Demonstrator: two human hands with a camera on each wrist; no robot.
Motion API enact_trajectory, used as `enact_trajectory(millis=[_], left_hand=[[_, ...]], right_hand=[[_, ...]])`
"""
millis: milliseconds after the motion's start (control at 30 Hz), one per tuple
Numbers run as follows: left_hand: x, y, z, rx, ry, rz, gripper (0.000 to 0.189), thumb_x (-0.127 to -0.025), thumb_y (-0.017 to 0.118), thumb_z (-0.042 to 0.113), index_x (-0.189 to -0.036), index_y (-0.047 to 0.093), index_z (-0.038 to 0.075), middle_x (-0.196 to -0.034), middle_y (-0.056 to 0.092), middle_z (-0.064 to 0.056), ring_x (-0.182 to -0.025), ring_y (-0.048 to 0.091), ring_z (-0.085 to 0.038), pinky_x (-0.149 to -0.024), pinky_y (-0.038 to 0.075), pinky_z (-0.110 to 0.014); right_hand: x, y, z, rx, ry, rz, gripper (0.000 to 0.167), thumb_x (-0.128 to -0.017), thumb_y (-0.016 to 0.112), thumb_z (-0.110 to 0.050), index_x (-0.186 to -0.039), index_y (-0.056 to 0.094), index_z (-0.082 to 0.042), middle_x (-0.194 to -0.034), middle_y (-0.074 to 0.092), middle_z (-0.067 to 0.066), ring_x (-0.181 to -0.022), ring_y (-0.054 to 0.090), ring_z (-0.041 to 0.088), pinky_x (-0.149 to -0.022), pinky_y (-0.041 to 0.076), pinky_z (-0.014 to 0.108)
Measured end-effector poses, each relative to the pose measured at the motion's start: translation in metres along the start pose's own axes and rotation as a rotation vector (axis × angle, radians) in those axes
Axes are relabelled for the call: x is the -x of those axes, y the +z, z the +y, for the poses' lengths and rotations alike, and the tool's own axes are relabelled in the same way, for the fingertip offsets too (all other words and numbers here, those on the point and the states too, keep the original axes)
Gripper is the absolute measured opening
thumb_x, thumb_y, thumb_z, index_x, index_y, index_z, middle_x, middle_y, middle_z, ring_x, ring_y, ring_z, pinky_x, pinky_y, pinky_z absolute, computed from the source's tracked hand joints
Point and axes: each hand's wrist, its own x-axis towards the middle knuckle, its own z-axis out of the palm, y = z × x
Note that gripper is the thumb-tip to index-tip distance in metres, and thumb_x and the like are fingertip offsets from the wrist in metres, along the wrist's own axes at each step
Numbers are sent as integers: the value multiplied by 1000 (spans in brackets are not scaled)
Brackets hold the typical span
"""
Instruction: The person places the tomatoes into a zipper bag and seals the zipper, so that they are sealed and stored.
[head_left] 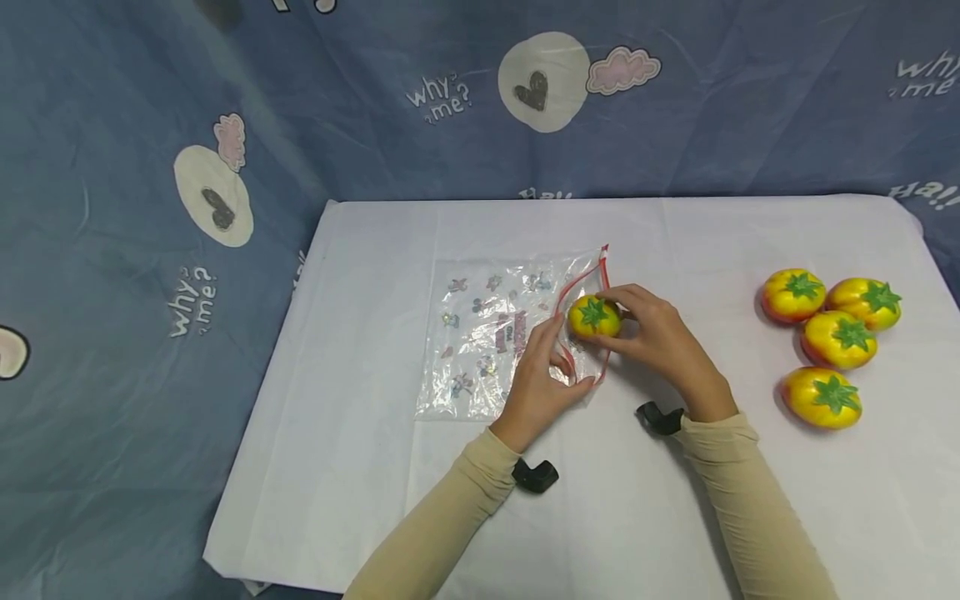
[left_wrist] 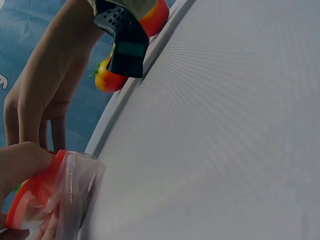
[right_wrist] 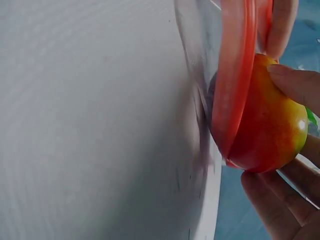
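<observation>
In the head view, a clear zip bag with small printed figures and a red zip edge lies flat, its mouth spread toward the right. My left hand holds that mouth apart; the left wrist view has the thumb over the red zip edge. Between thumb and fingers, my right hand grips a yellow-and-red fruit with a green star-shaped leafy top. The right wrist view puts this fruit at the bag's mouth, partly behind the red edge.
Several similar fruits sit grouped on the right side of the white-covered table. A blue printed cloth hangs behind and to the left. Each wrist carries a black mount.
</observation>
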Motion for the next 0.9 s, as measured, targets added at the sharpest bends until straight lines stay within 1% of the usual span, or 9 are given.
enact_trajectory(millis=[167,267,400,533,700,900], left_hand=[[-1,-1,4,22,1,-12,97,-78,89,11,-158,36,3,-158,41,-9,-83,66,-15,-67,58,-15],[-1,-2,6,35,4,-18,97,-79,88,10,-159,34,3,-159,38,-9,-85,66,-17,-61,58,-12],[-1,-3,7,34,8,-12,97,-79,88,8,-159,34,2,-158,39,-10,-87,66,-18,-63,58,-11],[-1,-4,8,41,2,-12,97,-79,88,6,-159,34,2,-159,39,-10,-89,65,-19,-64,59,-12],[-2,-5,8,64,2,-17,99,-78,88,4,-160,33,4,-160,38,-9,-93,65,-21,-65,60,-13],[-3,-4,9,61,27,-20,98,-79,87,3,-161,33,6,-160,38,-9,-96,63,-22,-65,60,-13]], right_hand=[[-2,5,0,-27,4,10,61,-74,93,-10,-128,66,0,-126,67,18,-110,70,36,-95,61,51],[-3,5,0,-40,7,-22,63,-75,93,-13,-131,65,0,-129,66,19,-110,70,38,-98,60,53],[-1,-2,0,-73,41,-66,63,-80,89,-9,-136,63,0,-135,65,20,-114,69,41,-101,57,55],[1,-9,4,-117,72,-73,56,-81,85,-1,-133,66,2,-133,68,22,-115,69,42,-100,57,55],[-1,-6,5,-157,77,-84,53,-81,86,-2,-130,67,5,-131,68,24,-115,70,42,-98,59,52],[-5,1,1,-151,69,-53,52,-79,88,-5,-127,69,5,-127,70,23,-111,71,38,-95,61,48]])
